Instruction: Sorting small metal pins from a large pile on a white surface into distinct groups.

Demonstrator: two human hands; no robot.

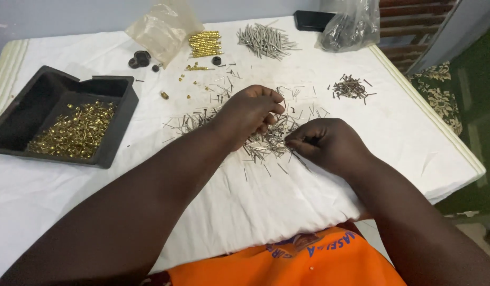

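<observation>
Sorting looks partway: left hand (250, 114) curled over and right hand (324, 144) pinching into the loose silver nail heap (266, 139) mid-table, with a long-nail pile (266, 41), small dark pile (351, 87) and brass tray (104, 159) already separated, much scatter left.

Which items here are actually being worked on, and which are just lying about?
In hand:
left hand
right hand
loose silver pins

Lying about:
black tray of brass pieces
brass stack
nail bundle
small dark nail pile
plastic bags
</observation>
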